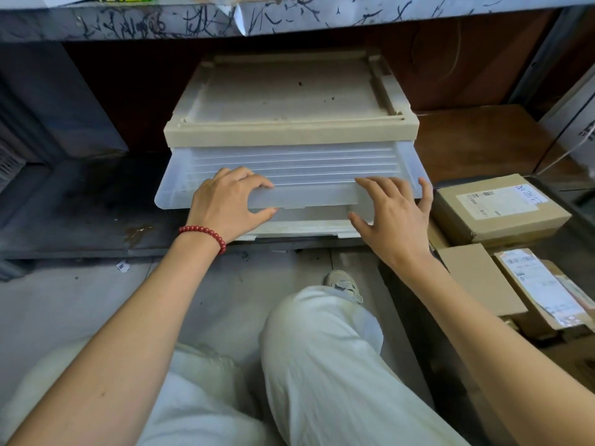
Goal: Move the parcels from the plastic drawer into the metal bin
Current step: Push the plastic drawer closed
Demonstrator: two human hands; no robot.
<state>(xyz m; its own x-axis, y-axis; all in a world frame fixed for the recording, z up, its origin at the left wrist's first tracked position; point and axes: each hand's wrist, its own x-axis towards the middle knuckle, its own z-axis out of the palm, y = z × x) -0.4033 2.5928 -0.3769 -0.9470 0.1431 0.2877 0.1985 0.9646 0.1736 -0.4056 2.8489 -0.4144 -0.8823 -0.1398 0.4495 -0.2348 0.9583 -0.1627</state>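
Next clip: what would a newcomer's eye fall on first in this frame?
The eye goes first to the translucent plastic drawer at the centre, slid partly out of its beige unit. The left hand, with a red bead bracelet on its wrist, grips the drawer's front lip, while the right hand rests spread-fingered on the front. At the right edge lie labelled cardboard parcels.

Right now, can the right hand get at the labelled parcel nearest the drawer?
Probably yes. The right hand is open and holds nothing, at the right front corner of the drawer. The labelled parcel sits just to its right, top face bare, with nothing between them.
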